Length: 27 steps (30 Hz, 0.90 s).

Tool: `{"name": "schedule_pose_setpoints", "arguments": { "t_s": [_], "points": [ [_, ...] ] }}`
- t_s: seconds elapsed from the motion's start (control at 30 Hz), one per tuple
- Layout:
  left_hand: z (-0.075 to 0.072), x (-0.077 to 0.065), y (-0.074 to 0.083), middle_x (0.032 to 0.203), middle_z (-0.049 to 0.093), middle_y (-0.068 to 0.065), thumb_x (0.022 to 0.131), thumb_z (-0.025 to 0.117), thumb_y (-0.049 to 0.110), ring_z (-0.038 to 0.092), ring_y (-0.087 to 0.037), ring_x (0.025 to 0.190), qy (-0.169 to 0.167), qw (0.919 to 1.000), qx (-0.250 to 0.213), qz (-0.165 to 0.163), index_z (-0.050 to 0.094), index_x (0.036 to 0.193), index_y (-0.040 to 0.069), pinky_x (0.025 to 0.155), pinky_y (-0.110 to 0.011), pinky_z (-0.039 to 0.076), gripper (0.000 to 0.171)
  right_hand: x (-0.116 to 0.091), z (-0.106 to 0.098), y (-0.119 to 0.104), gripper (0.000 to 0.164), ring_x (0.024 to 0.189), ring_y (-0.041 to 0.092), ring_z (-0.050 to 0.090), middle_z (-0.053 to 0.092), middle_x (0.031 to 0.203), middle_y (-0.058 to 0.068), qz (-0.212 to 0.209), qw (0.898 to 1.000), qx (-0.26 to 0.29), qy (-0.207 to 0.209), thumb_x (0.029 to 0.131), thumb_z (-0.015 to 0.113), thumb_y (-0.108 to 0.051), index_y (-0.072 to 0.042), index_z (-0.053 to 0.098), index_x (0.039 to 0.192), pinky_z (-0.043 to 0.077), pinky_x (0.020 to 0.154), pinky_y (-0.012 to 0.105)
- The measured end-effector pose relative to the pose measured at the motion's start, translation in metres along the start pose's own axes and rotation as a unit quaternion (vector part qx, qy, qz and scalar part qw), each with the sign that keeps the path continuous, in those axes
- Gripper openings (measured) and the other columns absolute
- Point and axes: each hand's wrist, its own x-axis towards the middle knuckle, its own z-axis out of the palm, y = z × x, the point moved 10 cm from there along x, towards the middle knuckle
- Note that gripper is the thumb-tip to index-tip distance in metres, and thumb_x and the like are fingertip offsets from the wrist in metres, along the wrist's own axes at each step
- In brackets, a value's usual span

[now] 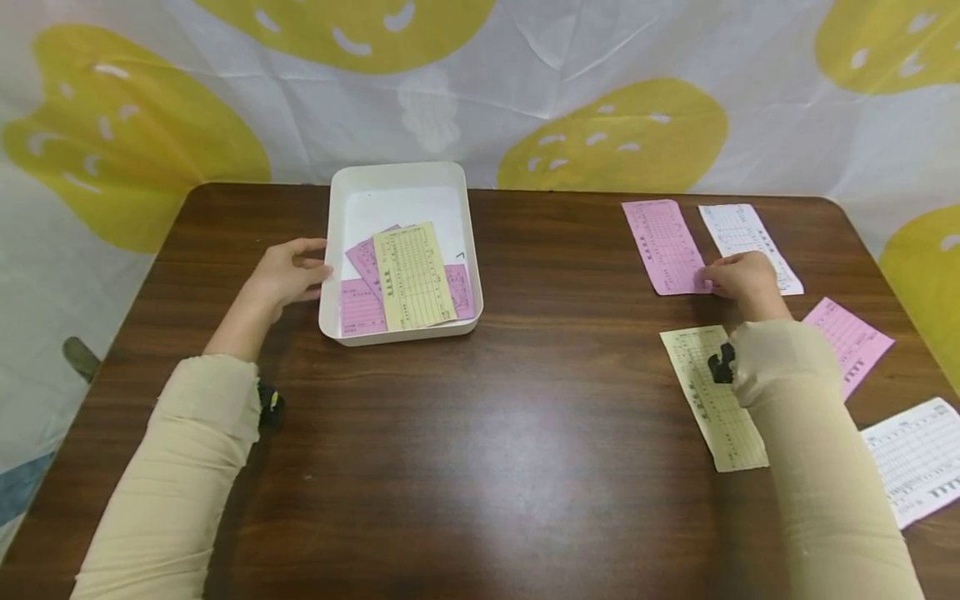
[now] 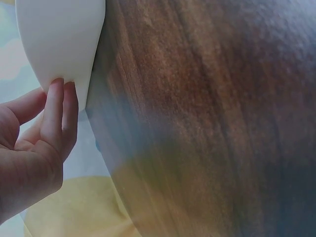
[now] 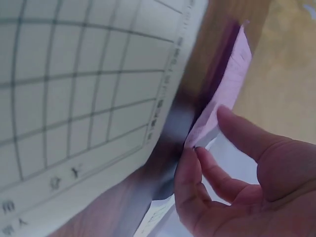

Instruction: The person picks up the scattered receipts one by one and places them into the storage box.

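Note:
A white plastic tray (image 1: 401,196) stands at the back left of the table. It holds a yellow printed slip (image 1: 412,279) lying over several pink slips (image 1: 362,310). My left hand (image 1: 288,271) touches the tray's left outer wall, its fingertips against the white side (image 2: 61,44) in the left wrist view. At the back right my right hand (image 1: 742,279) pinches the near right corner of a pink printed slip (image 1: 663,246) between thumb and fingers. In the right wrist view that pink slip (image 3: 236,69) bends up toward the fingertips.
Beside the pinched slip lies a white slip (image 1: 742,229), partly under the right hand. A yellow slip (image 1: 716,408), another pink slip (image 1: 851,342) and white sheets (image 1: 918,458) lie around the right forearm. A patterned cloth (image 1: 465,117) hangs behind the wooden table (image 1: 480,433).

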Motion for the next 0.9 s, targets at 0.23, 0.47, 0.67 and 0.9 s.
{"name": "schedule_pose_setpoints", "arguments": {
  "t_s": [0.23,0.47,0.67,0.9],
  "points": [
    [-0.003,0.003,-0.001,0.143,0.042,-0.03,0.097,0.052,0.009,0.058,-0.026,0.11,0.006,0.9998,-0.017,0.01,0.028,0.15,0.005,0.086,-0.025,0.058,0.058,-0.008,-0.003,-0.014,0.042,0.078,0.026,0.049,0.06,0.074,0.014,-0.024,0.998,-0.048,0.012,0.081,0.072,-0.014,0.017,0.059,0.104,0.039,0.063,0.028],
    [0.0,0.002,0.001,0.144,0.041,-0.029,0.098,0.05,0.009,0.054,-0.029,0.116,0.002,0.9999,-0.007,0.01,0.026,0.151,0.005,0.09,-0.026,0.057,0.058,-0.009,-0.003,-0.009,0.018,0.066,0.013,0.043,0.048,0.057,-0.009,0.0,1.0,-0.025,-0.012,0.081,0.073,-0.016,-0.009,0.063,0.068,0.038,0.06,0.025],
    [0.002,0.0,0.002,0.146,0.04,-0.028,0.099,0.047,0.008,0.052,-0.029,0.117,0.002,1.0,-0.001,0.002,0.023,0.151,0.005,0.074,-0.013,0.057,0.058,-0.007,0.001,-0.011,0.017,0.056,0.001,0.047,0.049,0.053,-0.018,-0.025,0.999,0.014,-0.033,0.082,0.069,-0.009,0.005,0.062,0.09,0.044,0.052,0.016],
    [0.0,-0.004,0.004,0.146,0.037,-0.031,0.099,0.047,0.007,0.051,-0.031,0.118,-0.003,1.0,0.0,0.008,0.022,0.151,0.002,0.074,-0.013,0.057,0.058,-0.011,0.007,-0.027,0.015,0.054,-0.003,0.046,0.049,0.052,-0.02,-0.06,0.995,0.052,-0.065,0.083,0.07,-0.011,-0.017,0.062,0.072,0.043,0.051,0.015]
  ]
}}
